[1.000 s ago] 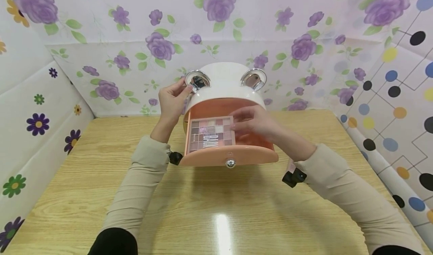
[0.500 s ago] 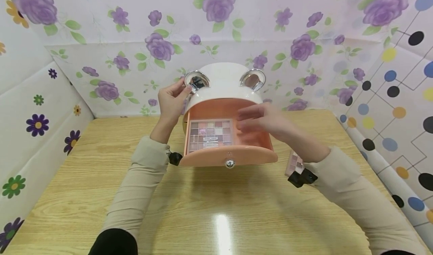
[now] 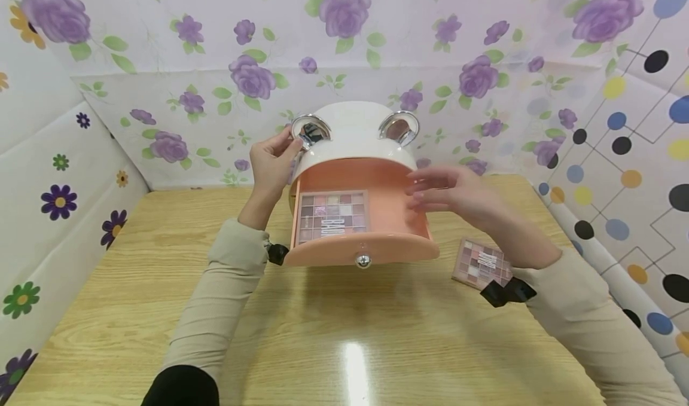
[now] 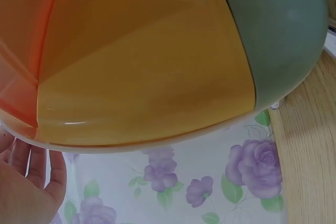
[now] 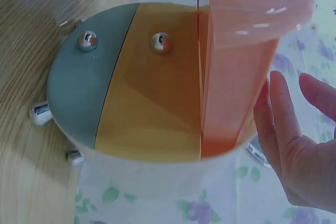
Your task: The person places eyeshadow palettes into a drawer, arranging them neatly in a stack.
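Centrally, on the wooden table [image 3: 301,328], a white-topped cabinet [image 3: 352,122] is stood, its peach drawer [image 3: 328,252] drawn out to the near side. Beside the drawer's right end, the right hand [image 3: 457,194] is held loosely spread, nothing gripped. By the left hand [image 3: 271,161], the cabinet's left silver ear [image 3: 312,130] is pinched. One makeup palette [image 3: 332,214] is laid in the drawer's left part; a second palette [image 3: 479,265] is seen on the table at right. The drawer's front is fitted with a round knob [image 3: 363,261].
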Demonstrator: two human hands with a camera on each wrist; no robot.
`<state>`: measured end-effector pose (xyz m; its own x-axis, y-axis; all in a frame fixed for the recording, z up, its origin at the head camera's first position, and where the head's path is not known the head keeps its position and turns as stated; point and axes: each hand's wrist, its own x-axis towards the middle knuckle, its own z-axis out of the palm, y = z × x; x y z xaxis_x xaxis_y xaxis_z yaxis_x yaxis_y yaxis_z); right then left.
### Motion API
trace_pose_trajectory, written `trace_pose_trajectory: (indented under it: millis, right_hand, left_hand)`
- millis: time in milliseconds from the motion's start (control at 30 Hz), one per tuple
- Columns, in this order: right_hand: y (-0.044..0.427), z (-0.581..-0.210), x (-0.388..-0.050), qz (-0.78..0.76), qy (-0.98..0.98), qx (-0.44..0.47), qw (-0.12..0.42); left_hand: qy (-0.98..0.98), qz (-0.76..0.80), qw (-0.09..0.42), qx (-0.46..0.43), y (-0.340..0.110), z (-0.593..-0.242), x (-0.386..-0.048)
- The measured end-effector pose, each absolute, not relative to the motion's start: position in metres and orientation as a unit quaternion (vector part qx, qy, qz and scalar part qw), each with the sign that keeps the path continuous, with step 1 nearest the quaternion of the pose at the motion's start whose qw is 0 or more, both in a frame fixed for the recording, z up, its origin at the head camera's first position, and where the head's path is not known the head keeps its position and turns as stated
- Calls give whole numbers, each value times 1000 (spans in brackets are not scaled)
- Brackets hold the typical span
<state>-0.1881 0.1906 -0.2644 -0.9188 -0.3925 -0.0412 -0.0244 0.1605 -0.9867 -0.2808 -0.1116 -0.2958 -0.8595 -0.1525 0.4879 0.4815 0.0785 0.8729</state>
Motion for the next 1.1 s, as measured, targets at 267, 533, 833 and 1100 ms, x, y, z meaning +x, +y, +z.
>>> trace_pose_trajectory:
  millis: [267, 533, 833, 1100]
  right_hand:
    - [218, -273, -185, -657, 721, -174, 136]
    - [244, -285, -180, -644, 738, -158, 125]
    - [269, -310, -181, -679, 691, -208, 132]
    - [289, -334, -178, -657, 727, -156, 123]
  left_hand:
    - [-681, -677, 248, -131, -110, -297, -279]
    - [-690, -665, 254, -131, -110, -296, -279]
    - [-691, -664, 255, -129, -111, -297, -280]
    - [-690, -662, 259, -133, -110, -297, -280]
